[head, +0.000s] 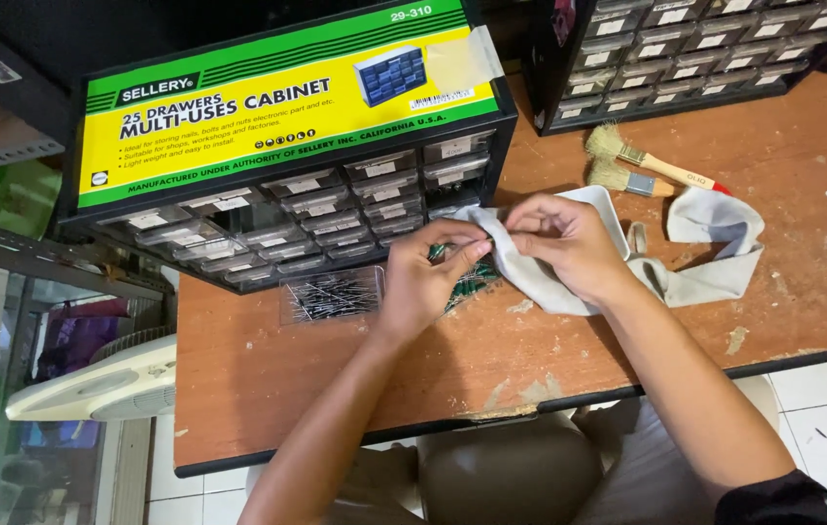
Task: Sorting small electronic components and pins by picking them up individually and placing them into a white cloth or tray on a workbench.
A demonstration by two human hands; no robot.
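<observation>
Holding: I see both hands meet on the grey cloth (540, 277) at mid-desk (802, 185).
Left hand (423, 282): grip pinched on the cloth's near edge, above green parts (472, 284).
Right hand (569, 243): grip closed on the cloth, nearer its bulk.
Long axis: the cloth trails right toward the brushes (627, 165).
Hidden: fingertips under folds; open tray (331, 295) contents blurred.

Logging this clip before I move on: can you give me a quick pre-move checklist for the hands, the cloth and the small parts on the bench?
1. Left hand and right hand both on grey cloth: ok.
2. Green parts under the left hand, count: cannot tell.
3. Clear drawer of metal pins flat on the wooden bench: ok.
4. Two brushes apart from the hands: ok.
5. Drawer cabinet fully on bench: not ok, overhangs left edge.
</observation>
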